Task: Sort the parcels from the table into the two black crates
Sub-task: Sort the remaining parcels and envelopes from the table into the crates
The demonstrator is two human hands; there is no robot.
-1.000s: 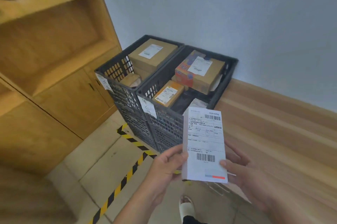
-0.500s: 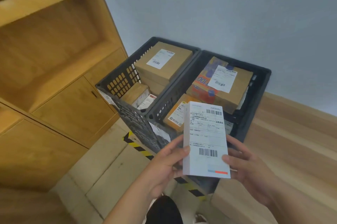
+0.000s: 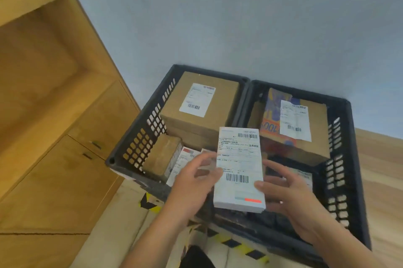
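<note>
I hold a flat white parcel with a barcode label between both hands, above the near rims where the two black crates meet. My left hand grips its left edge and my right hand grips its right edge. The left crate contains a large brown box and smaller parcels. The right crate holds a brown box with a colourful print and a white label.
A wooden cabinet with doors and shelves stands to the left of the crates. A pale blue wall rises behind them. Yellow-black hazard tape runs on the floor below. Wooden flooring lies to the right.
I have come closer to the crates and look down into them more steeply. The white parcel, held in both hands, now hovers over the crates' near rims.
</note>
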